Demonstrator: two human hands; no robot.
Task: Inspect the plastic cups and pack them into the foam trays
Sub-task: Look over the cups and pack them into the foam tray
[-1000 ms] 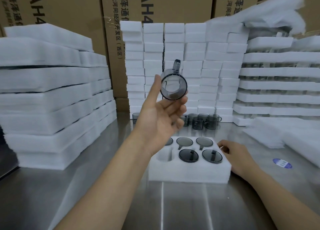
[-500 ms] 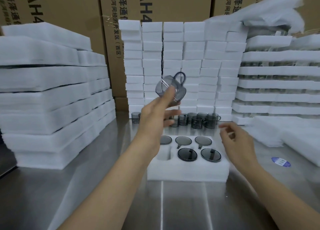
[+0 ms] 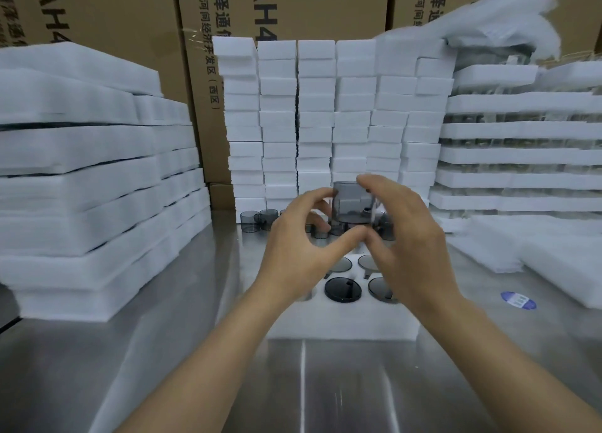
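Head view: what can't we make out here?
Smoky grey clear plastic cup: motion-blurred; its handle is lost behind the right hand gripping it; whether the left hand has a grip too is unclear.
White foam tray: the left forearm covers its left pockets.
Loose grey cups behind: both hands block most, so no count.
Blue oval sticker: print too small.

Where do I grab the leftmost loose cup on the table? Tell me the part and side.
Probably pinch the leftmost cup across its wall near the rim, from above and the left: it stands upright, and a neighbouring cup crowds its right side.
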